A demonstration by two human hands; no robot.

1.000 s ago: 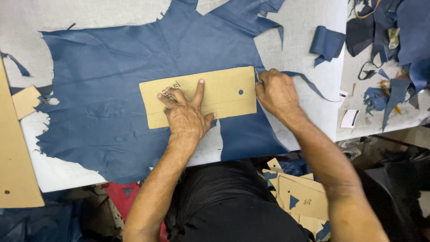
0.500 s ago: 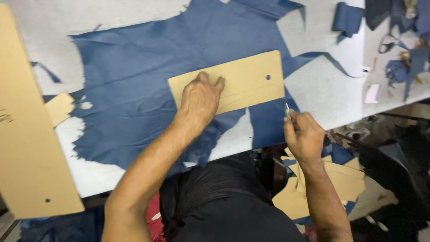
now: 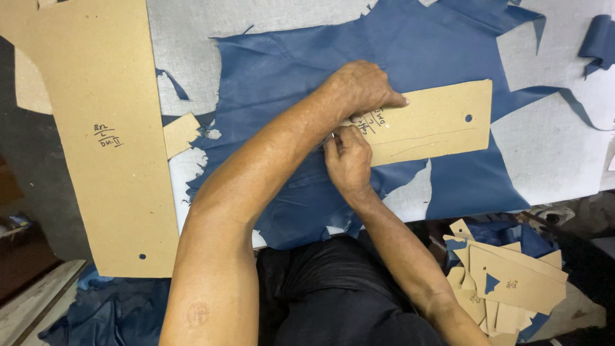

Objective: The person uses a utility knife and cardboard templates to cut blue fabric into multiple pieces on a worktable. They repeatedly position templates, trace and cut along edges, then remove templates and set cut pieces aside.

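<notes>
1. On the pale work table [image 3: 551, 154], seen from the head camera, a blue leather hide [image 3: 307, 83] lies flat, its edges ragged with cut-outs.
2. Pressing down on the left end of a rectangular cardboard template [image 3: 435, 122] (one punched hole near its right end), the left hand [image 3: 362, 90] pins it flat to the hide, seemingly so that it cannot slip.
3. Just nearer, the right hand [image 3: 349, 160] is closed at the template's left edge; whether it grips a tool I cannot tell.
4. Far left lies a long cardboard pattern [image 3: 109, 128], matte and stiff.

left hand [image 3: 362, 86]: flat, pressing | right hand [image 3: 348, 160]: fisted, just below
</notes>
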